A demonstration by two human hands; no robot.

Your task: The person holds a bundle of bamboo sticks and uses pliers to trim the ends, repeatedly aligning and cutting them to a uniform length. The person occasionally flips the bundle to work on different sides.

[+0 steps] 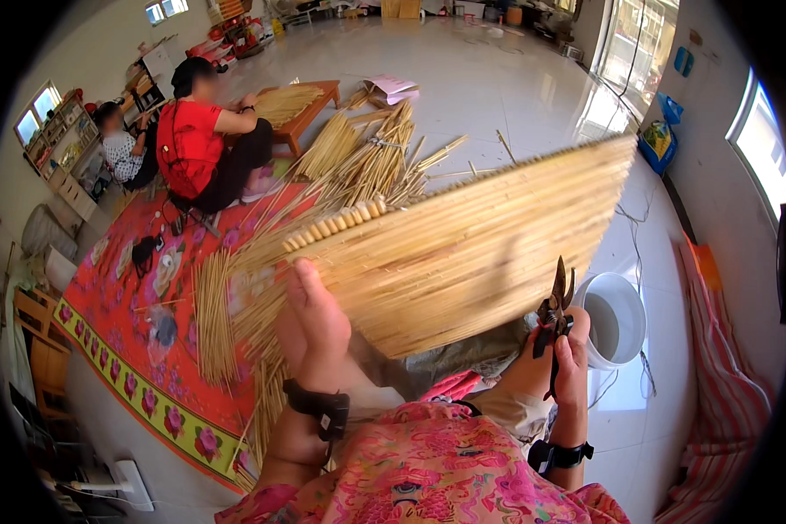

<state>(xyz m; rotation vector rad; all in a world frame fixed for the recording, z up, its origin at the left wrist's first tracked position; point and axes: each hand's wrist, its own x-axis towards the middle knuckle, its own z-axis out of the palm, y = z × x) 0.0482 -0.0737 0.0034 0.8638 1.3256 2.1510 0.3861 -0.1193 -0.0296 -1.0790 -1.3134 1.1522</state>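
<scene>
Currently, the left hand [321,319] is gripping a slanting reed panel [472,253] by its left end, thumb showing, fingers mostly hidden; the panel is spreading above the knees [508,395], near the right edge of the red rug [105,284]. The right hand [569,354] is clasping pruning shears [555,307], blades parted, beside a white bucket [624,310]. Loose reeds [212,319] are lying along that rug edge.

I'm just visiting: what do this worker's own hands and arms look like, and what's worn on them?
The left hand and right hand wear no gloves. The black left wristband carries a boxy black module; the right wristband is black too. Short pink-red sleeves, part of a top with a multicoloured pattern, leave the lower arms uncovered.
</scene>
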